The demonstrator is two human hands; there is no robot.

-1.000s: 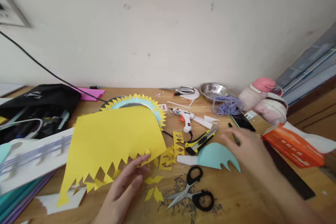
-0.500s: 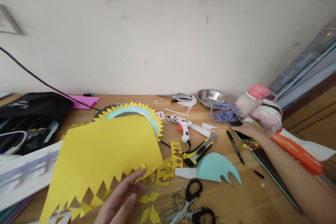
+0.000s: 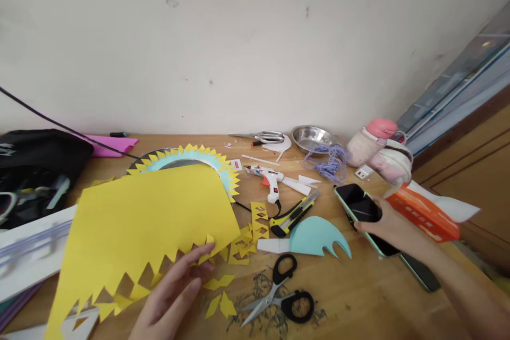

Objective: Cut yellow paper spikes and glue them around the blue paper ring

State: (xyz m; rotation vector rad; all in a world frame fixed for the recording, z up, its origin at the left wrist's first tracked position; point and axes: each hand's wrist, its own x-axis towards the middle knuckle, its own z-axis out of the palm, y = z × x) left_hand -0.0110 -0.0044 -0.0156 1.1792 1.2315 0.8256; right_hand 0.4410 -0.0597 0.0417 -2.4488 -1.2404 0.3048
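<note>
On the right side of the wooden desk (image 3: 358, 311), a smartphone (image 3: 360, 203) is found under the right hand (image 3: 392, 223), left of the orange tissue packet (image 3: 422, 215). That hand is partly closed, thumb at the near long edge and fingers over the far one; it appears to have hold of the phone. Whether the phone is clear of the surface cannot be determined. Its lower end appears to overlap a dark flat slab (image 3: 422, 274).

The left hand (image 3: 175, 287) is half open, thumb clear of the forefinger, fingertips touching the notched edge of a yellow paper sheet (image 3: 155, 212). No firm hold on it is evident.

Recommended handling: grip the phone by its long edges, keep it level, and avoid dragging the slab beneath. Left-hand pressure should be light, as the narrow points between the diamond cuts would probably bend or tear.

Orientation: the phone lies screen up, its long axis diagonal, far end pointing left toward the purple yarn (image 3: 327, 162), near end toward the right forearm. Which end is its top cannot be told. The sheet's long axis runs across the desk, right end farther away, cut edge facing the person.
</note>
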